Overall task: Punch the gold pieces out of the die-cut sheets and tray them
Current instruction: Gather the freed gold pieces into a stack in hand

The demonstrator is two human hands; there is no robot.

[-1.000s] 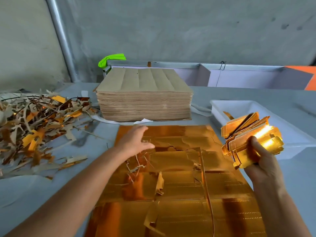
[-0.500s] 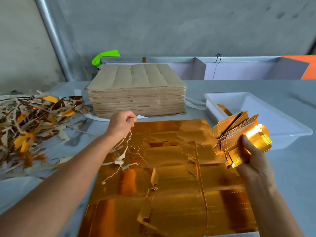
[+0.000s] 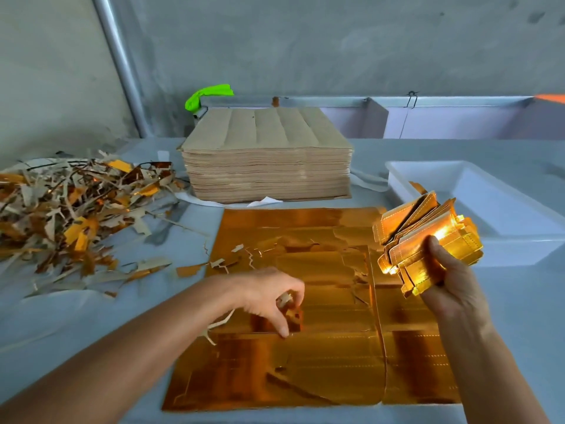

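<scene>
Pieces (image 3: 428,240) fan up-left, clutched in right hand (image 3: 452,283); left hand (image 3: 269,296) pinches scrap (image 3: 286,299).

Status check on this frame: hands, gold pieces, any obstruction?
Left hand pinching scrap on gold sheet. Right hand gripping stack of gold pieces, not yet in white tray. Nothing blocking.

2 hands (image 3: 269,296) (image 3: 452,276), 1 white tray (image 3: 501,209), 1 brown sheet stack (image 3: 267,154), 1 scrap heap (image 3: 76,209) far left, 1 gold sheet (image 3: 321,356) near, 1 bundle of pcs (image 3: 428,240), approx.
</scene>
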